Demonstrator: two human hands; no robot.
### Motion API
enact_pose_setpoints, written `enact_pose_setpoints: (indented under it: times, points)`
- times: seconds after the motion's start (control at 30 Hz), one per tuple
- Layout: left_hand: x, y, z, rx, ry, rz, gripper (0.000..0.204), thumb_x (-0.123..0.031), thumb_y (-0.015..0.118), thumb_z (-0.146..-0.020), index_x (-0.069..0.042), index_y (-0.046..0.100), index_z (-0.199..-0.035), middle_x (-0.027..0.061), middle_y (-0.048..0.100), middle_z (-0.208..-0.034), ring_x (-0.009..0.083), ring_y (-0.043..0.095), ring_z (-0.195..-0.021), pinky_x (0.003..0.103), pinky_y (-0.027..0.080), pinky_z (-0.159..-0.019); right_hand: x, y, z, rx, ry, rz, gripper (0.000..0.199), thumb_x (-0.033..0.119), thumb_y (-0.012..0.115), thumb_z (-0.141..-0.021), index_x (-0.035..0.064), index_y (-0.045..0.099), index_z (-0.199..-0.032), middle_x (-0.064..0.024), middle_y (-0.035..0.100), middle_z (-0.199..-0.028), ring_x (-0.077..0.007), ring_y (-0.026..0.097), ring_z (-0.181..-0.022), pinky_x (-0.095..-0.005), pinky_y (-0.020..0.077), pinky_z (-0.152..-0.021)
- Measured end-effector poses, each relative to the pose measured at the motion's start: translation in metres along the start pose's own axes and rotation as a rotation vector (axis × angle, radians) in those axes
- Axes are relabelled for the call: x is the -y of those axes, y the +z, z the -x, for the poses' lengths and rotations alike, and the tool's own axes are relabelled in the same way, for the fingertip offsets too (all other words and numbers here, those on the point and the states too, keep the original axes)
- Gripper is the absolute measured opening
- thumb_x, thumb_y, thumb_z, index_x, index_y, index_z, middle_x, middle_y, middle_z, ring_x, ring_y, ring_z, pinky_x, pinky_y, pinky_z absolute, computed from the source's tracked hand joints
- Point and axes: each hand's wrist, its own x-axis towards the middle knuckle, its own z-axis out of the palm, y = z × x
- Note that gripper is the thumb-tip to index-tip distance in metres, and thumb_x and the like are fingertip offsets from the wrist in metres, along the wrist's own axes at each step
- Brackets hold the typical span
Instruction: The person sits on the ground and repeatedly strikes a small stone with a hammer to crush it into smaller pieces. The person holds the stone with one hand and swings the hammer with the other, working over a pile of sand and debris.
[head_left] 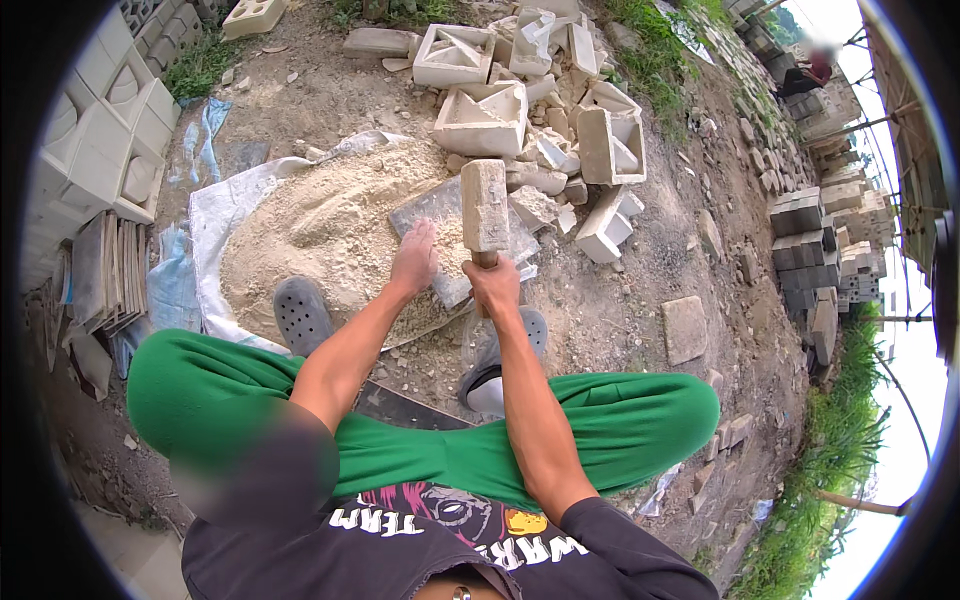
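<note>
My right hand (493, 285) is closed around the handle of a mallet (485, 205). Its blocky, dust-covered head points away from me, above a dark flat slab (425, 207) strewn with pale crumbs. Just left of the mallet, my left hand (416, 258) holds nothing, its fingers stretched out at the slab's near left part. Whether the fingers touch the slab or the crumbs is hard to tell. Left of this hand a heap of crushed, sand-coloured material (320, 220) lies on a white sheet (208, 215).
Broken cast blocks (480, 118) and rubble lie beyond the mallet. White blocks (115, 120) and stacked thin boards (103, 270) stand at left. A flat square stone (684, 330) lies to the right. Grey blocks (803, 240) are piled farther right, with another person (808, 75) at the far right.
</note>
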Motion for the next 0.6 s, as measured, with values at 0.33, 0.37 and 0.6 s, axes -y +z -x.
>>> enact_pose_setpoints:
  times: [0.33, 0.37, 0.6]
  points:
    - [-0.013, -0.009, 0.007, 0.263, 0.028, -0.051, 0.053, -0.016, 0.044, -0.096, 0.001, 0.043, -0.146, 0.0213, 0.041, -0.154, 0.0337, 0.038, -0.144, 0.048, 0.031, -0.119, -0.028, 0.027, 0.007, -0.061, -0.010, 0.162, 0.041, 0.034, 0.074, -0.070, 0.0006, 0.074, -0.094, -0.0202, 0.074, -0.086, -0.0344, 0.073, -0.082, -0.0406, 0.0568, -0.075]
    - [-0.014, -0.010, 0.006, 0.271, 0.030, -0.053, 0.053, -0.017, 0.044, -0.096, 0.001, 0.043, -0.145, 0.0212, 0.041, -0.154, 0.0337, 0.038, -0.144, 0.048, 0.030, -0.119, -0.026, 0.026, 0.006, -0.065, -0.009, 0.185, 0.042, 0.034, 0.074, -0.070, -0.0004, 0.073, -0.094, -0.0204, 0.074, -0.085, -0.0347, 0.073, -0.081, -0.0407, 0.0569, -0.074]
    - [-0.008, -0.001, 0.000, 0.268, 0.103, -0.081, 0.053, -0.018, 0.047, -0.095, 0.001, 0.045, -0.144, 0.0202, 0.042, -0.154, 0.0333, 0.037, -0.145, 0.047, 0.028, -0.120, -0.037, 0.005, -0.017, 0.055, 0.128, 0.188, 0.043, 0.036, 0.074, -0.070, -0.0013, 0.073, -0.091, -0.0197, 0.073, -0.080, -0.0336, 0.073, -0.077, -0.0412, 0.0568, -0.074]
